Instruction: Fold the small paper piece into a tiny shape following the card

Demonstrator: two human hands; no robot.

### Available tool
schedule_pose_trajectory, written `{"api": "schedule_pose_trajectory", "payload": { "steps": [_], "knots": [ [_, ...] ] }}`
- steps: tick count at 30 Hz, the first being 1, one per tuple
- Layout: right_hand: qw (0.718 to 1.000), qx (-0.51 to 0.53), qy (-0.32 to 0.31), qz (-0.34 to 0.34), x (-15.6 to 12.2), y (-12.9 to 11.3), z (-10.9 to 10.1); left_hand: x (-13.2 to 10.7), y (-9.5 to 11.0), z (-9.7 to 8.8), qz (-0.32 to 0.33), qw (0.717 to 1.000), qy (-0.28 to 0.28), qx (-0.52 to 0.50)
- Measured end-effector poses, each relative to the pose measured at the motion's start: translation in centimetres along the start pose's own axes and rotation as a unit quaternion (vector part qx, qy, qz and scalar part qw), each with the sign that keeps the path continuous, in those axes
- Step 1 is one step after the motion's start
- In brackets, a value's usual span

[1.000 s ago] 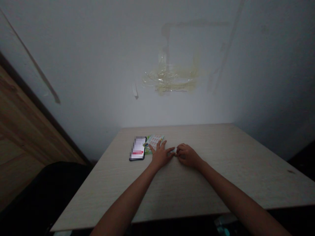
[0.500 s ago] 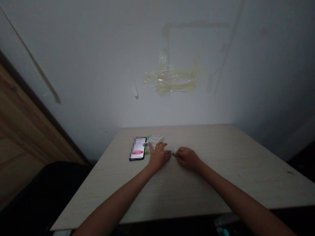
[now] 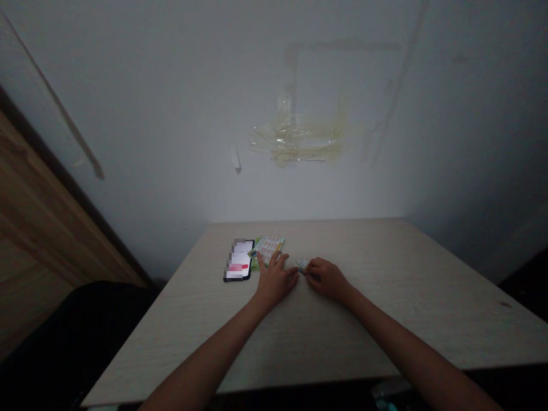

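Observation:
My right hand is closed, its thumb and fingertips pinching a small pale piece of printed paper just above or on the table. My left hand lies with its fingers spread, some of them by the lower edge of a printed sheet of labels with rows of red marks. One finger of that hand reaches close to the small piece; whether it touches cannot be made out. Green-patterned paper shows under the sheet. Left of it lies a phone with its screen lit.
The light wooden table stands against a grey wall with strips of clear tape on it. A dark chair-like shape and a wooden panel are at the left. Something pale sits below the table's front edge.
The view has shifted slightly. My left hand's fingers have drawn a little down toward me, and the small piece shows a bit more between the hands. My right hand still pinches it.

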State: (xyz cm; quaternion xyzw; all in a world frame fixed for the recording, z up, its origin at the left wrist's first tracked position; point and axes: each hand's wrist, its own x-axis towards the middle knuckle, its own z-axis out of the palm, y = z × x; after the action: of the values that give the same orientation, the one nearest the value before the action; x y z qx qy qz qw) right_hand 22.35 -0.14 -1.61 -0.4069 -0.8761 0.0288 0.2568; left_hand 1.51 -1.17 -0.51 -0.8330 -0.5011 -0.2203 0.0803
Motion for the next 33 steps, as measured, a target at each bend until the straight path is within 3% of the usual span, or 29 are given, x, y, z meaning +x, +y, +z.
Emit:
{"api": "schedule_pose_trajectory", "payload": {
  "steps": [19, 33],
  "knots": [
    [1.0, 0.005, 0.014, 0.001, -0.14, 0.11, 0.3, -0.29, 0.32, 0.42, -0.057, 0.997, 0.034, 0.036],
    [1.0, 0.01, 0.016, 0.009, -0.05, 0.0, 0.3, -0.44, 0.21, 0.59, -0.039, 0.998, 0.044, 0.038]
  ]
}}
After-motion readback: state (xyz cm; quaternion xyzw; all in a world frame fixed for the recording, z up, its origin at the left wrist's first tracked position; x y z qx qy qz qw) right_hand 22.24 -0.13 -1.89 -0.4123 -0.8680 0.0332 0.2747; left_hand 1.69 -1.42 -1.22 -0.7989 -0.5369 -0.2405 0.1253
